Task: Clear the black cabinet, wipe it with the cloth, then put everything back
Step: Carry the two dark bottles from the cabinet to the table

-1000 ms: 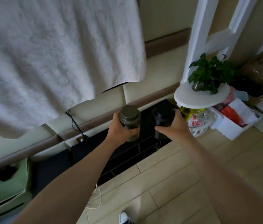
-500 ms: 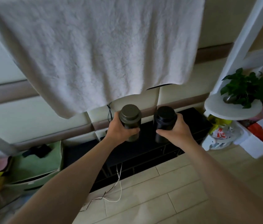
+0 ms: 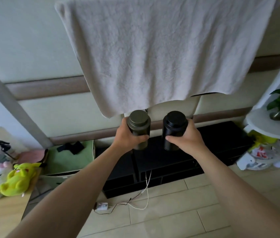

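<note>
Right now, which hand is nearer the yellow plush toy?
Left. The left hand, gripping the olive canister, is to the right of the yellow plush toy; the right hand, gripping the black canister, is farther right.

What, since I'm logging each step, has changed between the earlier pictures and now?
The olive tin and black tin moved left along the black cabinet, from its right end beside the white plant stand to over its left-middle part. The view swung left too, bringing plush toys in. Unchanged: the left hand grips the olive one, the right hand the black one, both upright, side by side; nothing let go.
</note>
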{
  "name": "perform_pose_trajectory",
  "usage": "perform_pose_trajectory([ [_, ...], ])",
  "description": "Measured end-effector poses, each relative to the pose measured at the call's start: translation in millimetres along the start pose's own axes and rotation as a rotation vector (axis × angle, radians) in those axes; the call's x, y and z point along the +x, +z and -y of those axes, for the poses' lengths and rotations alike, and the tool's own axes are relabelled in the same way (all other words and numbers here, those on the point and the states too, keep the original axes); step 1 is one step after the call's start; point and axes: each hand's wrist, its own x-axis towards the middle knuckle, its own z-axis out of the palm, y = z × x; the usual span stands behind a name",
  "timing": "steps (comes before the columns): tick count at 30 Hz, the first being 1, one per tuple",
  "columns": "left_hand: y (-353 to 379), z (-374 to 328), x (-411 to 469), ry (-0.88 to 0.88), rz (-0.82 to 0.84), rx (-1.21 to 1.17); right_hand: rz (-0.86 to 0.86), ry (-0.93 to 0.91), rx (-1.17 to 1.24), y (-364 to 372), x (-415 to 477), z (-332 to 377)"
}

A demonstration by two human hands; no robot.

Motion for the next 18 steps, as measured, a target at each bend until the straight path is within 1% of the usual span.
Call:
perform_pose_trajectory([
  [9,-40.5,8.1,-51.0,-0.070,-0.085,0.087,0.112,-0.059,0.016,32.1,-18.7,13.8],
  [13,-70.2,25.6,-62.6,-0.089,-0.132,0.092,0.150,-0.072,0.011,61.2,-28.1,28.1],
  [18,-127.8,66.2,-70.0,-0.100,-0.174,0.042,0.177,-0.114,-0.001,116.2,-41.8,63.5],
])
